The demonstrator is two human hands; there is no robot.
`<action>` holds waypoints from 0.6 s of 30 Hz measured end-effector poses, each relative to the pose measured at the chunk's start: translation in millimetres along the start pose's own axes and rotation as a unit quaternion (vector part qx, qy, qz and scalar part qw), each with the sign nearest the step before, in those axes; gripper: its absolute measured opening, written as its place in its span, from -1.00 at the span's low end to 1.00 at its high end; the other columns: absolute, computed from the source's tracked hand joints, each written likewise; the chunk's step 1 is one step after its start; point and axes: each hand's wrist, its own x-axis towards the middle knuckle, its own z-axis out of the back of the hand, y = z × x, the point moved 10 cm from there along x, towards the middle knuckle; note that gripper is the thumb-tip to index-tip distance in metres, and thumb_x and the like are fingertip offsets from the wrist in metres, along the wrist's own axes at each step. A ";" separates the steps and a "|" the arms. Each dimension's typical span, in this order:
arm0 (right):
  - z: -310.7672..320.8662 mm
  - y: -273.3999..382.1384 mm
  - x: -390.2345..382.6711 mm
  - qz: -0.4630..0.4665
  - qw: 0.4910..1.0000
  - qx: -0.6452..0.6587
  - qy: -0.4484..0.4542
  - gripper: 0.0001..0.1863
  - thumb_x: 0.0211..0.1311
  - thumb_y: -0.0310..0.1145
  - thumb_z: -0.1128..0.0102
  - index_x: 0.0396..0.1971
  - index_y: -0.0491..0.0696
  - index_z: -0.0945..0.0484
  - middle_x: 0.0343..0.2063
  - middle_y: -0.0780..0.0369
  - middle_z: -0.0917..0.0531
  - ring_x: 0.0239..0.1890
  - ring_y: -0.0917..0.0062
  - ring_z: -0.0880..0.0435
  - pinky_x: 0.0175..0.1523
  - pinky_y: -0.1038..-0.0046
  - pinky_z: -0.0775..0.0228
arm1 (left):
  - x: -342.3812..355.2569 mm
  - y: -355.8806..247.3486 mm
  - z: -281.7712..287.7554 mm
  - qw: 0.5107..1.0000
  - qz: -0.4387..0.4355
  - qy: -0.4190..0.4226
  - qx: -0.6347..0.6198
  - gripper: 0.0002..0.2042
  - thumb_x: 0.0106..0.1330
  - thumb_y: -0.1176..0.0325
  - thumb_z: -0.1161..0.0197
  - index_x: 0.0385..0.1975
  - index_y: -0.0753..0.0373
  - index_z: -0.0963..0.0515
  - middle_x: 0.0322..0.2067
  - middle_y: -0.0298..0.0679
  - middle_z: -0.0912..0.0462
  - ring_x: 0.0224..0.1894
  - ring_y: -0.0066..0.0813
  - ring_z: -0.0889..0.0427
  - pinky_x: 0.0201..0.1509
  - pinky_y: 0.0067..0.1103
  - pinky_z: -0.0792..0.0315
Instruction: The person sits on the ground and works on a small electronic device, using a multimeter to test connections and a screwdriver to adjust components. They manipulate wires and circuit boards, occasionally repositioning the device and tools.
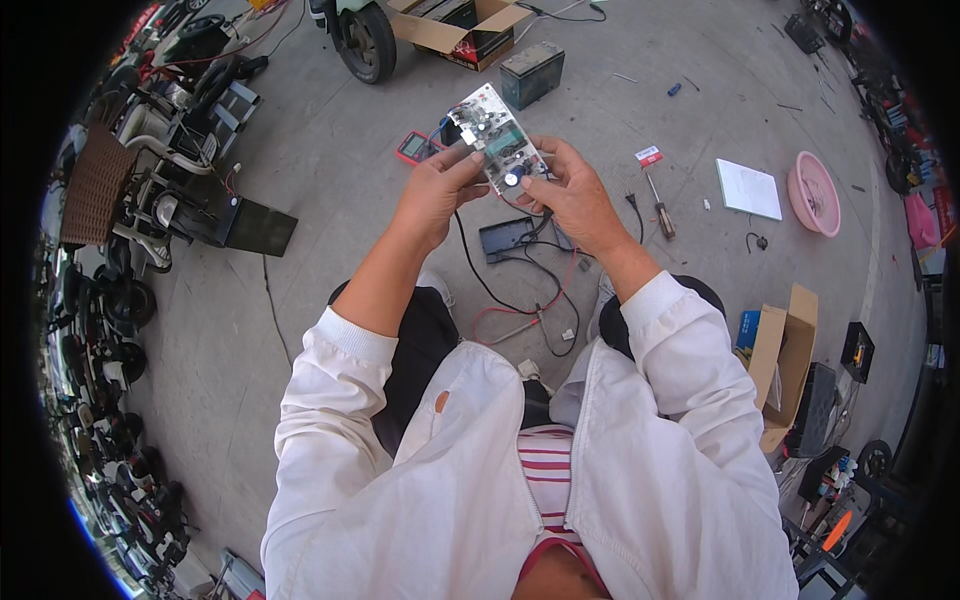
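Note:
A circuit board (pixel 505 148) with a silver-white edge and several mounted components is held up between my two hands, tilted, above the concrete floor. My left hand (pixel 440 190) grips its lower left edge with thumb and fingers. On the other side, my right hand (pixel 572 190) pinches the lower right corner near a round capacitor (pixel 512 180). Black wires run down from the board. Behind my left hand lies a red multimeter (pixel 414 147), partly hidden. Below the board, an opened black plastic case (pixel 507 240) rests on the floor among black cables and red and black test leads (pixel 500 330).
A dark battery block (pixel 532 75) and an open cardboard box (pixel 465 40) stand beyond my hands. Rightward lie a screwdriver (pixel 663 215), a white booklet (pixel 748 189) and a pink basin (pixel 814 194). Another cardboard box (pixel 790 365) is at near right. Parked scooters (pixel 130 300) line the left.

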 end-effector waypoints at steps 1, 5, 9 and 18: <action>0.1 -1.0 0.4 0.000 1.000 0.002 0.001 -0.52 0.19 -0.44 -0.16 0.12 -0.18 -0.33 -0.21 0.13 -0.63 -0.32 0.57 -0.68 -0.34 0.60 -0.47 | -0.1 -0.4 0.1 1.000 -0.001 0.001 0.003 -0.60 0.31 0.26 -0.24 0.06 0.36 -0.46 -0.18 -0.24 -0.62 -0.20 -0.54 -0.58 -0.06 -0.60 -0.50; -0.8 -2.2 0.2 -0.005 1.000 0.010 0.002 -0.52 0.21 -0.43 -0.15 0.13 -0.20 -0.31 -0.21 0.12 -0.63 -0.32 0.56 -0.67 -0.33 0.60 -0.47 | -1.2 -2.6 0.4 1.000 -0.004 -0.002 0.013 -0.60 0.30 0.24 -0.26 0.05 0.35 -0.47 -0.22 -0.27 -0.62 -0.24 -0.57 -0.57 -0.09 -0.62 -0.49; -1.6 -4.1 1.0 -0.012 1.000 0.014 0.009 -0.51 0.22 -0.43 -0.14 0.14 -0.21 -0.30 -0.21 0.12 -0.63 -0.31 0.55 -0.67 -0.33 0.60 -0.47 | 0.6 -1.3 3.1 1.000 -0.003 -0.007 0.017 -0.62 0.30 0.24 -0.26 0.01 0.33 -0.49 -0.24 -0.30 -0.62 -0.26 -0.60 -0.56 -0.13 -0.64 -0.48; -2.6 -2.0 -0.4 -0.019 1.000 0.011 0.010 -0.50 0.22 -0.43 -0.14 0.15 -0.21 -0.30 -0.23 0.12 -0.62 -0.31 0.54 -0.66 -0.31 0.58 -0.47 | 1.1 -0.5 3.4 0.999 -0.001 -0.011 0.030 -0.62 0.27 0.25 -0.29 0.00 0.33 -0.47 -0.24 -0.29 -0.62 -0.26 -0.59 -0.57 -0.15 -0.62 -0.47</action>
